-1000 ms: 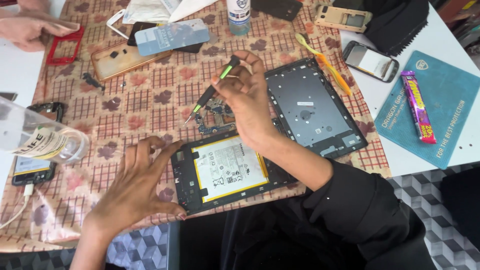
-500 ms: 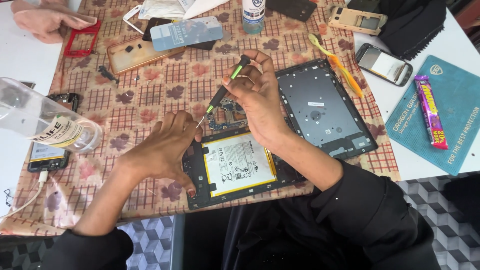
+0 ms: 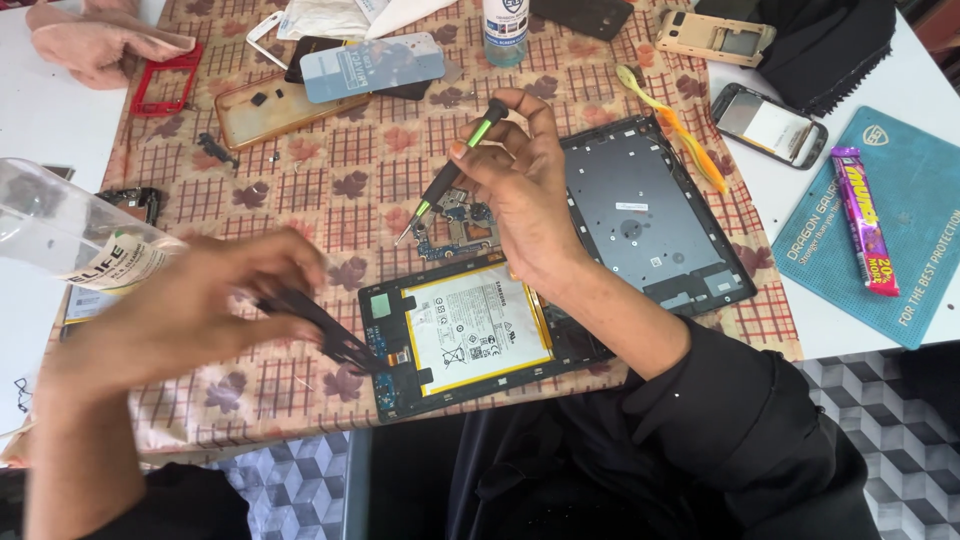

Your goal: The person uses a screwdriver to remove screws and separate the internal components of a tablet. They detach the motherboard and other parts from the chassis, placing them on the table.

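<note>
Head view shows the right hand [image 3: 520,200] pinching a green-handled screwdriver [image 3: 455,172] above the opened tablet [image 3: 470,335] with its white yellow-edged battery, while the blurred left hand [image 3: 190,310] closes on black tweezers [image 3: 325,330] touching the tablet's left edge, a purple candy bar [image 3: 866,220] far right

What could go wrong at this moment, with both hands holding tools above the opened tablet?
1. The left hand brings black tweezers to the open tablet beside its battery; a slip might scratch or pierce it.
2. The right hand holds a screwdriver tip-down over a loose circuit board; it might scratch it.
3. The tablet overhangs the table edge and might tip.
</note>
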